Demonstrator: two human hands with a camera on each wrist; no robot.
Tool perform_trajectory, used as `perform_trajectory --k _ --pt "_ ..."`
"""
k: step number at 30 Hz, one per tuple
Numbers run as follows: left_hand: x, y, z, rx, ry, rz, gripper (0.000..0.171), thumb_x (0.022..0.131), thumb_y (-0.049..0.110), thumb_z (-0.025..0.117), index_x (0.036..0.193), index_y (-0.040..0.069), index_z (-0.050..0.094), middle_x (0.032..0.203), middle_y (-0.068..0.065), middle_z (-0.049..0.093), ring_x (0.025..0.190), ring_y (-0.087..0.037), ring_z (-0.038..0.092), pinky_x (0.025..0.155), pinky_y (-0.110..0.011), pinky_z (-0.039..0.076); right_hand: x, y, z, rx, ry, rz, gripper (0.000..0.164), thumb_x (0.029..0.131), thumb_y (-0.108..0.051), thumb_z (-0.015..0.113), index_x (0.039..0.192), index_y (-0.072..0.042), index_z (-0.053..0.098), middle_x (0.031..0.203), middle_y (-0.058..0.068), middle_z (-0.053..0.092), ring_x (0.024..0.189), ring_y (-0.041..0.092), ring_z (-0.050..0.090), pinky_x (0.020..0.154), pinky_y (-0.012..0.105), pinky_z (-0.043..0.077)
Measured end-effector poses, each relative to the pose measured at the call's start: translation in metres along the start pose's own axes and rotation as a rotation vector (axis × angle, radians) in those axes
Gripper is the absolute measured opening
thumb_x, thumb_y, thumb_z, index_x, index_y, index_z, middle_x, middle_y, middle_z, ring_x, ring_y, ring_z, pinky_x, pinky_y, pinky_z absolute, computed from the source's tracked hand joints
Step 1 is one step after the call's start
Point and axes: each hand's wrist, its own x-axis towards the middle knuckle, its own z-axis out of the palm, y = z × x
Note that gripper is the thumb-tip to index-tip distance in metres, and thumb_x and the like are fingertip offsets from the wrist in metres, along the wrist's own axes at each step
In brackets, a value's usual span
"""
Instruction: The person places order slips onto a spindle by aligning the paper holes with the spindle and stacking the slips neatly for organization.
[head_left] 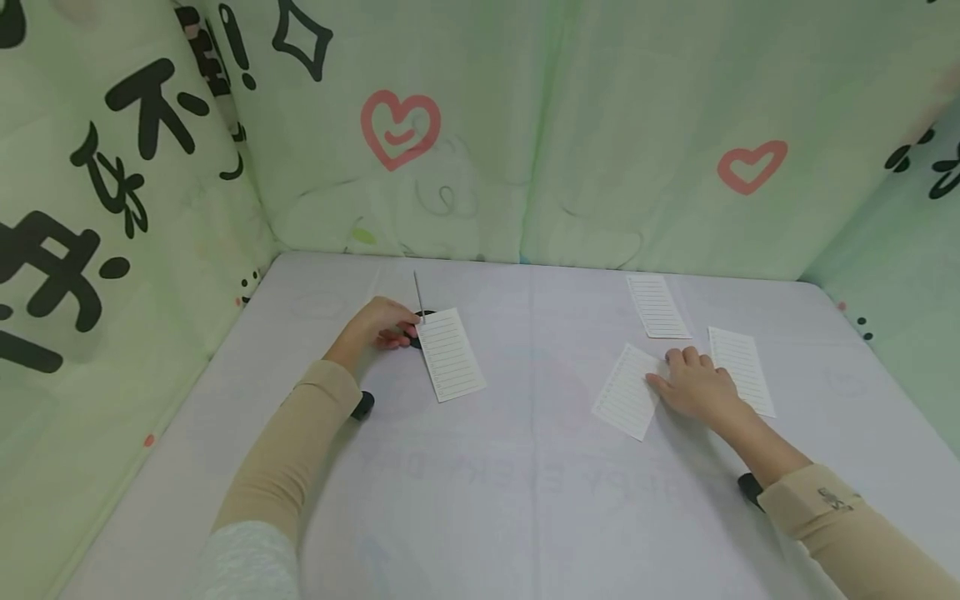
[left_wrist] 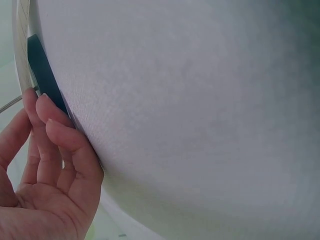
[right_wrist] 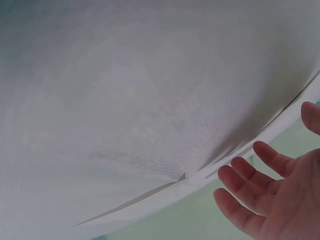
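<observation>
At a white-covered surface (head_left: 480,500), a person's left hand (head_left: 381,322), fingers bent, pinches the top left corner of a white lined card (head_left: 452,358). A thin metal rod (head_left: 418,292) rises at that corner, above a black base (left_wrist: 47,75) partly hidden by hand and card; I cannot tell whether the rod pierces the card. To the right, the right hand (head_left: 695,385) is relaxed, fingers apart and loosely bent, gripping nothing. It hovers low among three more cards: a near one (head_left: 624,393), a far one (head_left: 658,307) and a right-hand one (head_left: 742,372).
</observation>
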Motion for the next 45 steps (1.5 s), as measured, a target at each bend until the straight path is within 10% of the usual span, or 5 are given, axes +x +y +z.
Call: perform_trajectory --k 26,39,45 --pt "-0.002 0.002 -0.001 0.003 -0.004 0.014 0.025 0.089 0.017 0.058 0.109 0.002 0.059 0.070 0.002 0.059 0.055 -0.010 0.056 0.051 -0.020 0.044 0.005 -0.002 0.003 0.024 0.031 0.010 0.051 0.092 -0.023 0.050 0.115 0.019 0.031 0.107 0.037 0.036 0.099 0.051 0.038 0.079 0.060 0.034" --pt "-0.002 0.000 0.000 -0.014 -0.015 0.018 0.025 0.089 0.016 0.058 0.109 0.001 0.058 0.069 0.002 0.059 0.052 -0.009 0.055 0.050 -0.019 0.043 0.009 -0.001 0.002 0.203 0.074 -0.032 0.039 0.087 -0.015 0.058 0.104 0.014 0.038 0.077 0.021 0.052 0.064 0.028 0.051 0.054 0.037 0.042" --pt "-0.001 0.000 -0.001 -0.009 -0.014 0.015 0.024 0.089 0.016 0.058 0.108 0.002 0.058 0.070 0.001 0.059 0.052 -0.009 0.055 0.049 -0.019 0.044 0.013 0.008 0.000 0.424 0.028 0.023 0.042 0.088 -0.013 0.058 0.112 0.012 0.034 0.095 0.030 0.051 0.078 0.034 0.054 0.063 0.036 0.044"
